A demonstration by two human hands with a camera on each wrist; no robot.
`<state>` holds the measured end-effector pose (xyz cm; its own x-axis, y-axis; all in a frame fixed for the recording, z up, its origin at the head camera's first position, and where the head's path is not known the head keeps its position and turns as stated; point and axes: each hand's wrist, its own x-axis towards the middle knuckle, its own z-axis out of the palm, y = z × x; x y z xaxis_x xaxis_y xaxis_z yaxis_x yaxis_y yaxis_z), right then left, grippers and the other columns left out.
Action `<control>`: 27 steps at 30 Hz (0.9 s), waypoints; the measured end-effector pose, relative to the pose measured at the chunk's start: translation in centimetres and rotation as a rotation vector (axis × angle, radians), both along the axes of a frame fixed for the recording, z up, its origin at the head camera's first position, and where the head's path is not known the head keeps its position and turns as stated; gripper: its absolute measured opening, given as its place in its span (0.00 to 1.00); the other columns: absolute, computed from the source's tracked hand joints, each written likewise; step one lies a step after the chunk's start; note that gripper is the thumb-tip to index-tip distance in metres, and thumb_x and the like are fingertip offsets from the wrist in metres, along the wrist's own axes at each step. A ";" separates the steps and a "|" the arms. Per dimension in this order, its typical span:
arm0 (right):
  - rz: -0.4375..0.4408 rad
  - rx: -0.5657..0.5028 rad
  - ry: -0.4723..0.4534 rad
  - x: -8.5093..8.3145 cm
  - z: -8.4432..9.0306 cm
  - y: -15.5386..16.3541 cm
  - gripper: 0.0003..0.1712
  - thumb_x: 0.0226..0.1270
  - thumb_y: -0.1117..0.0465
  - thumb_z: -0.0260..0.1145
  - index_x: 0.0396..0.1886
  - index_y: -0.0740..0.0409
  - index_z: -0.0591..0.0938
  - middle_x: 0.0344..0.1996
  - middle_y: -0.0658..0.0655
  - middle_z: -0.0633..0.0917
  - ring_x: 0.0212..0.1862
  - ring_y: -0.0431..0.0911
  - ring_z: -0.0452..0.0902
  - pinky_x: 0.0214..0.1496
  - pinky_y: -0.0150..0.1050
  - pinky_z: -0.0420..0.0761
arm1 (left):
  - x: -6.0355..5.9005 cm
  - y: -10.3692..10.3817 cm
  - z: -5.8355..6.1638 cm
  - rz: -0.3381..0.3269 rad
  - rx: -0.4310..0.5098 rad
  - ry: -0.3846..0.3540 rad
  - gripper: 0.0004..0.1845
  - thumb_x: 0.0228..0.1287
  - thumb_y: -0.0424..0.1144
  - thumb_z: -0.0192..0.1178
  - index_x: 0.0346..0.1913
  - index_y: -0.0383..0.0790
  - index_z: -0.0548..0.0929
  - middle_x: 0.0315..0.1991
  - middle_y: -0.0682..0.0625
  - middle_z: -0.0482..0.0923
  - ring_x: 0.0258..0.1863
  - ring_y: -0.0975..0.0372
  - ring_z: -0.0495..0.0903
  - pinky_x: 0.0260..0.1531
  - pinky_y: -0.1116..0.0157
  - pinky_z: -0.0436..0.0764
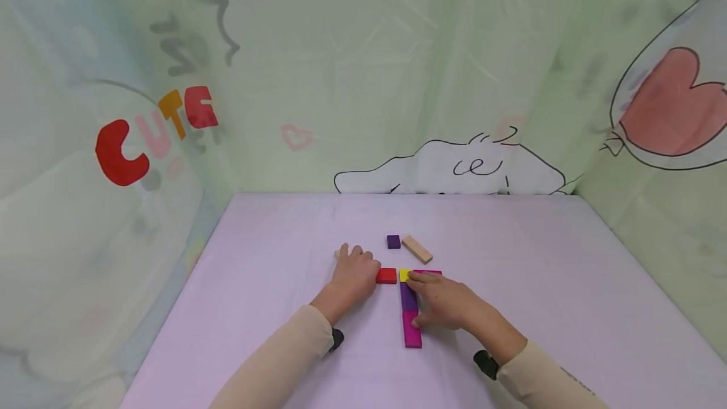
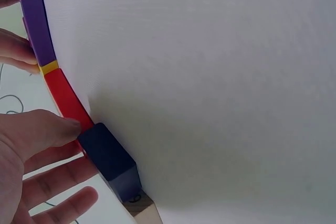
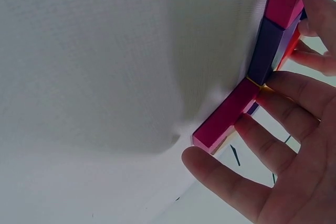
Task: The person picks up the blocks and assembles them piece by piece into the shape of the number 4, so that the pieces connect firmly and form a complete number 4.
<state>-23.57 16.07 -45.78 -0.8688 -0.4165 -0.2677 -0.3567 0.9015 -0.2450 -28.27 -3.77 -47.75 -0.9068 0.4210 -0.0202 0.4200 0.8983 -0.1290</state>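
Observation:
My left hand (image 1: 356,276) pinches a red block (image 1: 386,276) near its left end, the thumb along its near side. Beside that thumb stands a dark blue block (image 2: 107,153), hidden under the hand in the head view, with a wooden block (image 2: 144,211) past it. My right hand (image 1: 445,300) rests its fingertips on a yellow block (image 1: 404,274), its thumb touching a lower magenta block (image 1: 411,336). Between yellow and magenta lies a purple block (image 1: 408,295), making a column. Another magenta block (image 1: 434,271) extends right from the yellow one, partly under my fingers.
A small dark purple cube (image 1: 394,242) and a slanted plain wooden block (image 1: 417,249) lie behind the row on the pale table (image 1: 284,238). Printed cloth (image 1: 363,81) hangs around the table's back and sides.

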 end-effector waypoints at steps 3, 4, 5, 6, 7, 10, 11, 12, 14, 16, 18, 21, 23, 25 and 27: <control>-0.001 -0.002 0.000 0.0 -0.1 0.0 0.47 0.55 0.46 0.81 0.72 0.60 0.76 0.74 0.59 0.73 0.75 0.60 0.67 0.67 0.63 0.76 | -0.1 0.2 -0.2 -0.004 -0.001 -0.002 0.12 0.68 0.45 0.68 0.51 0.50 0.90 0.44 0.52 0.87 0.52 0.55 0.80 0.69 0.43 0.70; -0.001 -0.002 0.000 0.0 -0.2 0.0 0.47 0.55 0.46 0.81 0.72 0.59 0.76 0.74 0.59 0.73 0.76 0.60 0.67 0.67 0.63 0.76 | -0.1 0.2 -0.2 -0.006 -0.002 -0.001 0.12 0.68 0.46 0.68 0.51 0.50 0.90 0.44 0.52 0.87 0.52 0.55 0.80 0.69 0.43 0.70; -0.001 -0.001 -0.001 0.0 -0.2 0.0 0.47 0.55 0.46 0.81 0.72 0.59 0.76 0.74 0.59 0.73 0.76 0.60 0.67 0.67 0.63 0.76 | -0.1 0.2 -0.3 -0.007 -0.004 0.001 0.12 0.68 0.46 0.68 0.52 0.51 0.90 0.44 0.52 0.87 0.53 0.55 0.80 0.69 0.43 0.71; 0.000 -0.001 0.000 -0.1 -0.3 0.1 0.47 0.55 0.46 0.81 0.72 0.59 0.76 0.74 0.59 0.73 0.76 0.60 0.67 0.67 0.63 0.76 | -0.1 0.3 -0.3 -0.009 -0.006 0.000 0.13 0.68 0.46 0.68 0.52 0.51 0.90 0.45 0.52 0.87 0.53 0.55 0.80 0.70 0.43 0.71; 0.000 -0.001 0.000 -0.1 -0.3 0.1 0.47 0.55 0.46 0.81 0.72 0.59 0.76 0.75 0.59 0.73 0.76 0.59 0.67 0.67 0.63 0.76 | 0.0 0.3 -0.3 -0.011 -0.008 0.001 0.13 0.68 0.46 0.68 0.52 0.51 0.90 0.45 0.52 0.87 0.53 0.55 0.80 0.70 0.43 0.71; -0.002 0.006 0.000 -0.2 -0.4 0.1 0.48 0.55 0.45 0.81 0.73 0.59 0.75 0.75 0.59 0.72 0.76 0.59 0.67 0.67 0.63 0.76 | 0.0 0.3 -0.2 -0.015 -0.008 0.000 0.13 0.69 0.46 0.67 0.52 0.51 0.90 0.45 0.52 0.87 0.53 0.55 0.80 0.70 0.43 0.70; -0.002 0.009 -0.001 -0.2 -0.4 0.1 0.48 0.55 0.45 0.81 0.73 0.59 0.75 0.75 0.59 0.72 0.76 0.59 0.67 0.67 0.63 0.76 | 0.0 0.4 -0.2 -0.017 -0.009 -0.001 0.12 0.69 0.46 0.67 0.52 0.51 0.90 0.45 0.52 0.87 0.53 0.55 0.80 0.70 0.43 0.70; -0.004 0.011 -0.001 -0.2 -0.4 0.1 0.48 0.55 0.45 0.81 0.73 0.59 0.75 0.75 0.59 0.72 0.76 0.59 0.67 0.67 0.63 0.76 | 0.1 0.4 -0.1 -0.017 -0.010 0.000 0.12 0.69 0.46 0.67 0.52 0.51 0.90 0.45 0.52 0.87 0.52 0.55 0.80 0.70 0.44 0.70; -0.005 0.014 -0.001 -0.2 -0.4 0.0 0.48 0.55 0.45 0.81 0.73 0.58 0.75 0.75 0.59 0.72 0.76 0.59 0.67 0.67 0.63 0.76 | 0.1 0.4 0.0 -0.019 -0.014 0.004 0.12 0.68 0.46 0.67 0.51 0.51 0.90 0.44 0.52 0.87 0.52 0.55 0.80 0.70 0.44 0.70; -0.006 0.014 -0.001 -0.2 -0.4 0.0 0.48 0.55 0.45 0.81 0.73 0.59 0.75 0.75 0.59 0.72 0.76 0.59 0.66 0.67 0.63 0.76 | 0.1 0.4 0.0 -0.020 -0.017 0.004 0.12 0.68 0.46 0.67 0.51 0.51 0.90 0.44 0.52 0.87 0.52 0.55 0.80 0.70 0.44 0.71; -0.007 0.010 -0.002 -0.2 -0.3 0.0 0.48 0.55 0.45 0.81 0.73 0.59 0.75 0.75 0.59 0.72 0.76 0.60 0.66 0.67 0.63 0.76 | 0.2 0.5 0.0 -0.020 -0.020 0.006 0.12 0.68 0.46 0.68 0.51 0.51 0.90 0.44 0.52 0.87 0.52 0.55 0.80 0.69 0.44 0.71; -0.007 0.004 -0.001 -0.1 -0.3 0.0 0.48 0.55 0.46 0.81 0.73 0.59 0.75 0.75 0.59 0.72 0.76 0.60 0.66 0.67 0.64 0.76 | 0.2 0.5 0.0 -0.020 -0.019 0.006 0.13 0.68 0.47 0.68 0.51 0.51 0.90 0.44 0.52 0.87 0.52 0.55 0.80 0.69 0.44 0.71; -0.007 0.001 0.000 -0.1 -0.4 0.1 0.48 0.55 0.46 0.81 0.73 0.59 0.75 0.75 0.59 0.72 0.76 0.60 0.66 0.67 0.64 0.76 | 0.2 0.6 0.0 -0.017 -0.017 0.009 0.13 0.67 0.47 0.69 0.51 0.51 0.90 0.44 0.52 0.87 0.53 0.55 0.80 0.69 0.44 0.71; -0.009 -0.001 0.000 -0.1 -0.4 0.1 0.48 0.55 0.46 0.81 0.73 0.59 0.75 0.75 0.59 0.72 0.76 0.60 0.66 0.67 0.64 0.76 | 0.2 0.6 0.0 -0.014 -0.015 0.006 0.13 0.67 0.47 0.69 0.51 0.50 0.90 0.44 0.52 0.87 0.53 0.55 0.80 0.70 0.44 0.71; -0.012 -0.002 0.001 -0.1 -0.4 0.1 0.48 0.55 0.46 0.81 0.73 0.59 0.75 0.75 0.59 0.72 0.76 0.60 0.66 0.67 0.64 0.76 | 0.2 0.7 0.0 -0.012 -0.017 0.002 0.13 0.67 0.47 0.69 0.51 0.50 0.90 0.44 0.52 0.87 0.53 0.55 0.80 0.70 0.44 0.71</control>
